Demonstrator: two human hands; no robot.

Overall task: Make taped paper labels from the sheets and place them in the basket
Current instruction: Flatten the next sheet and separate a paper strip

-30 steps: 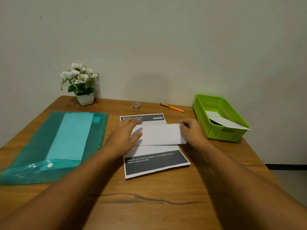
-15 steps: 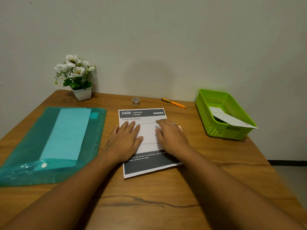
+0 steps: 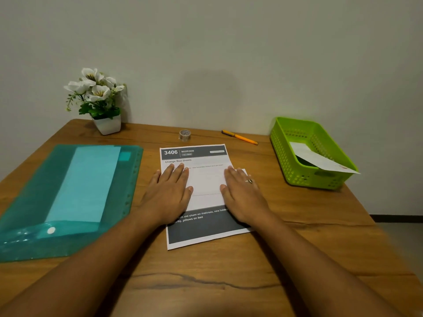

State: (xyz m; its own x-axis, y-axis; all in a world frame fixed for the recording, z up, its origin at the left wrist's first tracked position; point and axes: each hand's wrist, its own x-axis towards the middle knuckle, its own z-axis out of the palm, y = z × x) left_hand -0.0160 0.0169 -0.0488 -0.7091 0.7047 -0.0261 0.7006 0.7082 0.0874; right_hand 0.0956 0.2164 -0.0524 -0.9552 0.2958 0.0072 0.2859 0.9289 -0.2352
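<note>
While the folded paper [image 3: 207, 184] lies on the printed sheet [image 3: 194, 154] at the centre of the table [image 3: 229, 282], both hands press it flat: the left hand [image 3: 168, 193] on its left end, the right hand [image 3: 242, 193] on its right, fingers straight, gripping nothing. Tape [image 3: 184, 135] stands beyond the sheet, untouched. One label [image 3: 320, 160] leans in the basket [image 3: 283, 156] at right. Risk: uneven pressure could skew the crease, or the printed sheet could slide and carry the paper askew.

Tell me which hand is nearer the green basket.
Right. The right hand lies flat on the paper, toward the basket; the left hand lies beyond it, farther off.
</note>
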